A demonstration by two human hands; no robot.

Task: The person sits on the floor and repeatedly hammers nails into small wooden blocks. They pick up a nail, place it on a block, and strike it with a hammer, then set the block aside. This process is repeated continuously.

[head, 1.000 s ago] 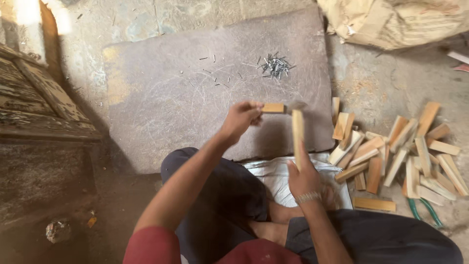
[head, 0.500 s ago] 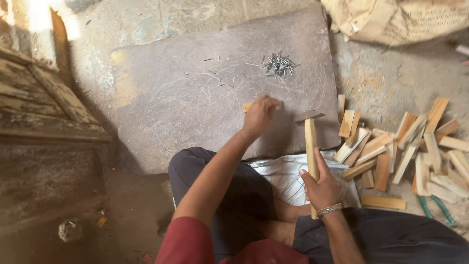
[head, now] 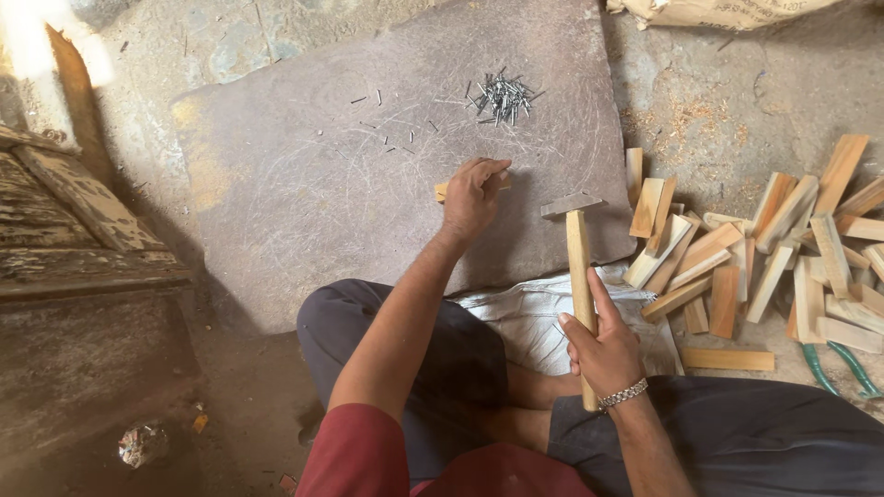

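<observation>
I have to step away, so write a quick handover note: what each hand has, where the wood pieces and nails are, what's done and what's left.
Left hand: pressing a small wood piece flat on the grey slab.
Right hand: gripping the hammer by its wooden handle, head raised beside the left hand.
Nails: loose pile at the slab's far side, a few scattered nearby.
Wood pile: cut pieces heaped on the floor to the right; green-handled pliers beside them.
Done: piece positioned. I cannot tell whether a nail is set.
Left: most pieces lie unsorted in the pile.
</observation>
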